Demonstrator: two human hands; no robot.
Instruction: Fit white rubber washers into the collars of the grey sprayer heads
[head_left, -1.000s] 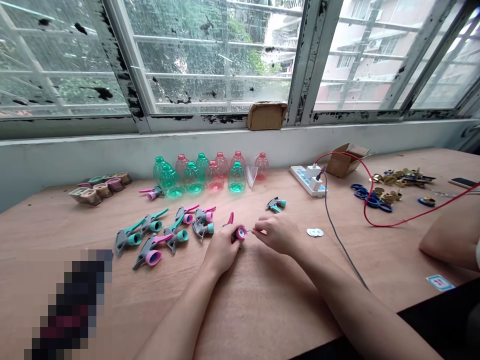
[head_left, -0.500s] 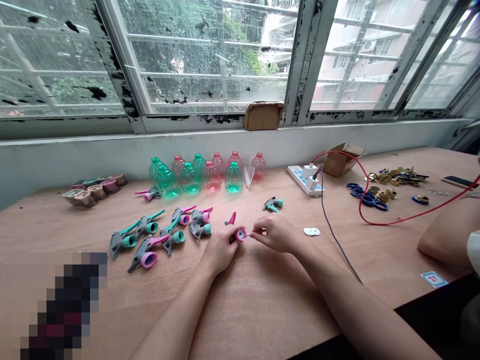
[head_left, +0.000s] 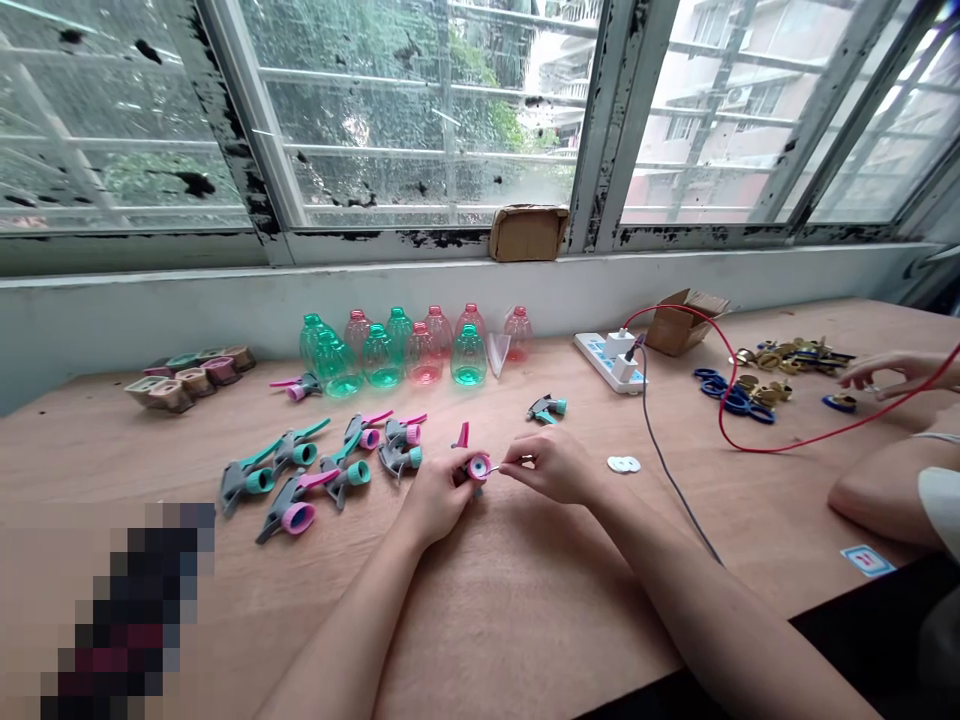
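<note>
My left hand (head_left: pixel 437 497) is closed around a spray trigger head (head_left: pixel 478 466) with a pink collar, whose open end faces right and shows a white inside. A thin metal tool (head_left: pixel 493 470) is pinched in my right hand (head_left: pixel 551 464). Its tip reaches the collar's opening; whether it touches the inside I cannot tell. To the left lie several grey trigger heads (head_left: pixel 350 483) with pink or teal collars. One more teal-collared trigger head (head_left: pixel 547 408) rests beyond my right hand. Flat white washers (head_left: pixel 623 464) lie to its right.
Green and pink clear bottles (head_left: pixel 384 360) stand along the wall. A white power strip (head_left: pixel 609 360) has a red cable and a grey cable (head_left: pixel 667 480) running over the table. At right, a co-worker's hand (head_left: pixel 892 372) is by blue-handled scissors (head_left: pixel 735 393) and brass-coloured parts.
The trigger head in my left hand has turned slightly, and the metal tool's tip stays at its collar. At far right, a co-worker's hand has come in over the table.
</note>
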